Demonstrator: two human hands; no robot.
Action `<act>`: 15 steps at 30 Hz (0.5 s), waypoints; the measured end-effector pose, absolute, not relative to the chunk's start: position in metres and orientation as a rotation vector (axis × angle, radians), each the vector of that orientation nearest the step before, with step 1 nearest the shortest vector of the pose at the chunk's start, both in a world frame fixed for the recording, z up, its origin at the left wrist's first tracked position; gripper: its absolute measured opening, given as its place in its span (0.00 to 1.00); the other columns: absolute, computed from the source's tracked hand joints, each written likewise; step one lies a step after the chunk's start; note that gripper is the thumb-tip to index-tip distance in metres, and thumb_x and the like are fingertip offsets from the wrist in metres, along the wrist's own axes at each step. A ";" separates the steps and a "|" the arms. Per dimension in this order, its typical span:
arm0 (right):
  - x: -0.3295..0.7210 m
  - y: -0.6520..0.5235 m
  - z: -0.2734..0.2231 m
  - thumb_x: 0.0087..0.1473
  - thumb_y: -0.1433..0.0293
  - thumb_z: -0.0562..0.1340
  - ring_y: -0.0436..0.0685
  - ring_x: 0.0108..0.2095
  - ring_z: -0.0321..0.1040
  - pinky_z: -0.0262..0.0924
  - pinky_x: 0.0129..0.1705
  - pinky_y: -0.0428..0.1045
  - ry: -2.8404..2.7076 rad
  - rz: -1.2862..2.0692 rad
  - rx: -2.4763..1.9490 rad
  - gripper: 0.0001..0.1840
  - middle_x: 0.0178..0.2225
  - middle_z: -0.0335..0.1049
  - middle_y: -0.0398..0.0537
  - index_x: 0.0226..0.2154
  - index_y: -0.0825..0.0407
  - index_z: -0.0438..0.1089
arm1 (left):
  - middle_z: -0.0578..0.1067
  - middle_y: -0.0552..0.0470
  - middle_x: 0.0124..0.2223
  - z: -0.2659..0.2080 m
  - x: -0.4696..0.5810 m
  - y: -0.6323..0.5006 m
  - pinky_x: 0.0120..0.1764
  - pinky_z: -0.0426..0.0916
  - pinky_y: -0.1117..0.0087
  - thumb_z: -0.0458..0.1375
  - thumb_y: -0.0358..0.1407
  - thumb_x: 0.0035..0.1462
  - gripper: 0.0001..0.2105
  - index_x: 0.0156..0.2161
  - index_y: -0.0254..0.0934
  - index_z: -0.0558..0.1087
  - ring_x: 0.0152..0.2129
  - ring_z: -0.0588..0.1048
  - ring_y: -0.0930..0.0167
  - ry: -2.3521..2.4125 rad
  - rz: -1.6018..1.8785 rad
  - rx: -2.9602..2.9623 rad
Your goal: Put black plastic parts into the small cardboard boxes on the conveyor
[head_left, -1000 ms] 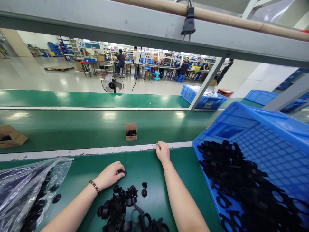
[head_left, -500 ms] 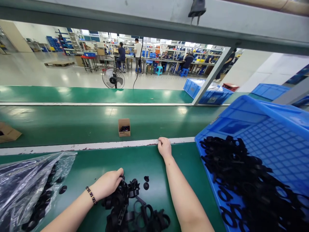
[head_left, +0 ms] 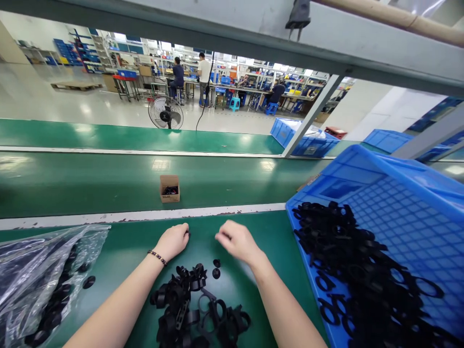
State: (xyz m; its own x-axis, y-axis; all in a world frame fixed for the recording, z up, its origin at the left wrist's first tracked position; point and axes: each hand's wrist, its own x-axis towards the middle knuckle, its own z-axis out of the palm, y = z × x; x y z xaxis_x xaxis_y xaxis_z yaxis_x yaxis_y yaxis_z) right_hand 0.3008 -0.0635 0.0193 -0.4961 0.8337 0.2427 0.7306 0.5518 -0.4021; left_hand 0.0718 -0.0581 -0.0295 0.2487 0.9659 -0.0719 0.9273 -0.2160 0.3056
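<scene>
My left hand [head_left: 174, 241] is closed above the green work surface, beyond the pile. A small dark bit shows at its fingertips, too little to name. Facing it, my right hand [head_left: 237, 240] has its fingers curled in; whatever they hold, if anything, is hidden. Below and between my forearms lies a pile of black plastic ring-shaped parts [head_left: 188, 316]. Two small black round caps [head_left: 216, 268] rest apart from the pile, nearer my right hand. Another cap [head_left: 89, 282] lies by the clear plastic bag [head_left: 29, 270] at left, which has more black round parts in it.
A blue crate [head_left: 409, 203], tilted toward me, holds many black ring parts [head_left: 362, 270] at right. On the green belt [head_left: 108, 183] beyond the white strip [head_left: 232, 210] stands a small cardboard box [head_left: 169, 193]. A metal post [head_left: 313, 116] and a fan [head_left: 166, 113] are farther back.
My left hand has left the pile and moved forward. My right hand has come back from the white strip, toward the left. The small box has shifted left along the belt.
</scene>
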 end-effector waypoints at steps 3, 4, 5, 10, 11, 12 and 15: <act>0.287 -0.118 0.031 0.49 0.61 0.54 0.51 0.24 0.62 0.51 0.26 0.45 -2.800 0.463 -1.130 0.13 0.22 0.69 0.45 0.22 0.47 0.70 | 0.71 0.48 0.32 -0.036 0.073 -0.062 0.29 0.57 0.70 0.45 0.33 0.53 0.07 0.35 0.37 0.64 0.28 0.69 0.68 1.802 0.161 2.287; 0.283 -0.132 0.029 0.47 0.59 0.56 0.52 0.22 0.62 0.50 0.25 0.46 -2.890 0.484 -1.178 0.14 0.21 0.69 0.47 0.21 0.48 0.71 | 0.71 0.48 0.32 -0.037 0.072 -0.063 0.29 0.57 0.70 0.45 0.33 0.53 0.07 0.35 0.37 0.63 0.28 0.69 0.68 1.796 0.161 2.300; 0.280 -0.143 0.027 0.45 0.58 0.57 0.53 0.21 0.62 0.50 0.24 0.46 -2.963 0.500 -1.250 0.15 0.19 0.69 0.48 0.20 0.50 0.71 | 0.71 0.49 0.32 -0.038 0.070 -0.064 0.30 0.58 0.70 0.44 0.33 0.54 0.07 0.35 0.38 0.64 0.28 0.69 0.68 1.783 0.168 2.306; 0.285 -0.152 0.020 0.41 0.64 0.58 0.51 0.20 0.61 0.47 0.24 0.45 -3.029 0.636 -1.455 0.10 0.17 0.67 0.45 0.18 0.52 0.70 | 0.71 0.52 0.34 -0.035 0.066 -0.064 0.34 0.60 0.71 0.44 0.33 0.55 0.08 0.35 0.39 0.65 0.31 0.69 0.71 1.646 0.297 2.295; 0.289 -0.146 0.023 0.41 0.65 0.58 0.50 0.20 0.61 0.46 0.24 0.44 -2.969 0.631 -1.505 0.09 0.17 0.67 0.43 0.18 0.52 0.69 | 0.70 0.52 0.34 -0.034 0.066 -0.064 0.35 0.60 0.71 0.44 0.32 0.55 0.08 0.34 0.39 0.66 0.31 0.69 0.71 1.617 0.314 2.300; 0.293 -0.137 0.025 0.43 0.66 0.57 0.49 0.21 0.60 0.46 0.24 0.44 -2.876 0.579 -1.587 0.09 0.18 0.67 0.43 0.19 0.51 0.68 | 0.70 0.53 0.34 -0.034 0.065 -0.064 0.36 0.60 0.71 0.44 0.33 0.55 0.08 0.34 0.40 0.66 0.31 0.68 0.71 1.591 0.324 2.304; 0.303 -0.104 0.026 0.49 0.67 0.52 0.50 0.27 0.61 0.48 0.28 0.44 -2.488 0.231 -1.841 0.12 0.26 0.67 0.45 0.21 0.52 0.67 | 0.69 0.53 0.35 -0.035 0.062 -0.065 0.37 0.60 0.71 0.48 0.33 0.53 0.08 0.38 0.41 0.66 0.32 0.68 0.70 1.554 0.366 2.279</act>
